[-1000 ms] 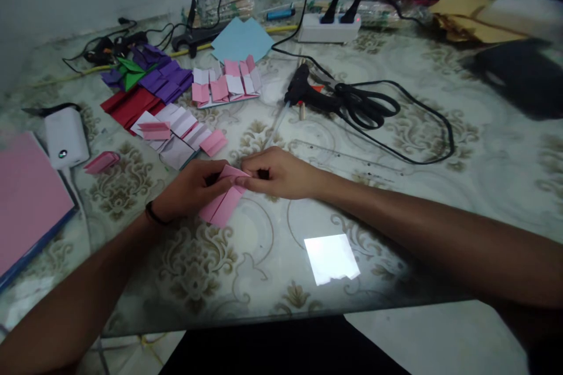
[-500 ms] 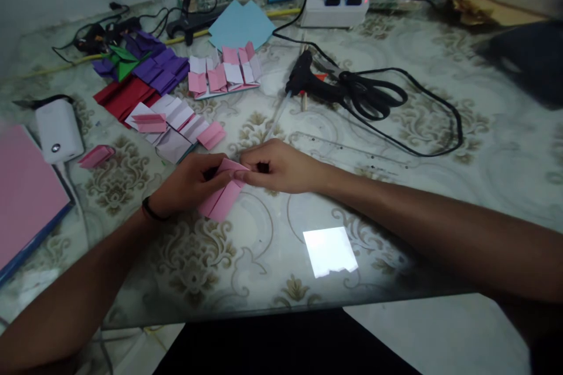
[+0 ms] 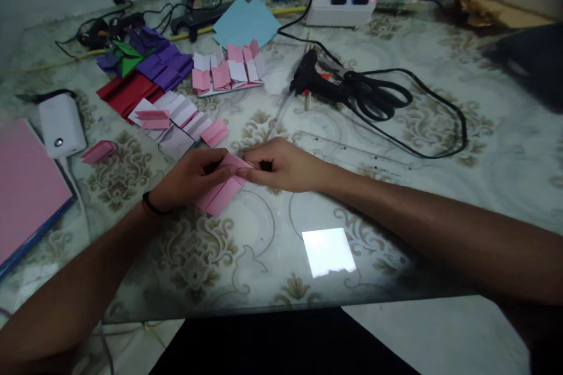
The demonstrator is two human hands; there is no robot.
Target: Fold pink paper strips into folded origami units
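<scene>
A folded piece of pink paper with crease lines is held between both hands, just over the patterned table. My left hand grips its left side, thumb on top and fingers curled beneath. My right hand pinches the upper right corner between thumb and bent fingers. The two thumbs nearly meet on the paper, and the fingertips underneath are hidden. Just beyond my left hand lie folded pink and white paper pieces. A small folded pink paper rests farther left.
A black glue gun and black-handled scissors lie beyond my right hand, near a clear ruler. Purple folded papers, light blue sheets and a white power strip sit farther back. A white power bank is at left.
The whole view has shifted slightly, with table items appearing a little farther right. Both hands keep their grip on the pink paper, and their pose is almost the same.
</scene>
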